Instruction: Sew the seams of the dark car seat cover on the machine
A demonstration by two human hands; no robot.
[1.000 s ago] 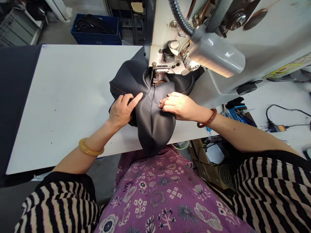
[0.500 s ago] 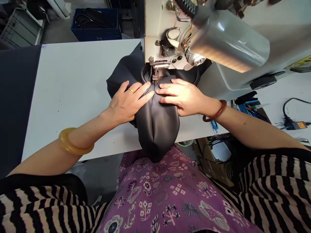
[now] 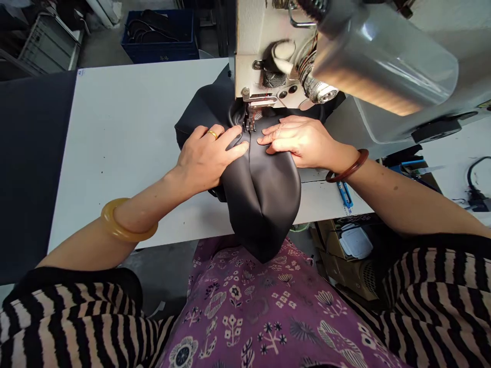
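Observation:
A dark grey leather-like piece [image 3: 261, 194] lies on the white table [image 3: 126, 138] and droops over its near edge onto my purple floral apron. Its centre seam runs up to the presser foot [image 3: 249, 122] of the sewing machine [image 3: 268, 61]. My left hand [image 3: 209, 158], with a gold ring, lies flat on the piece left of the seam, fingers stretched toward the foot. My right hand [image 3: 299, 140] presses flat on the piece right of the seam, fingertips close to the foot. Neither hand grips anything.
The machine's lamp [image 3: 383, 56] hangs over my right hand. A blue crate [image 3: 161, 36] stands on the floor beyond the table. Blue snips [image 3: 345, 194] lie by the right table edge, with cardboard boxes [image 3: 345, 260] below. A black cable [image 3: 475, 189] lies at far right.
Both hands have slid forward along the seam toward the presser foot, and the piece has fed up under it. My view has shifted closer to the machine.

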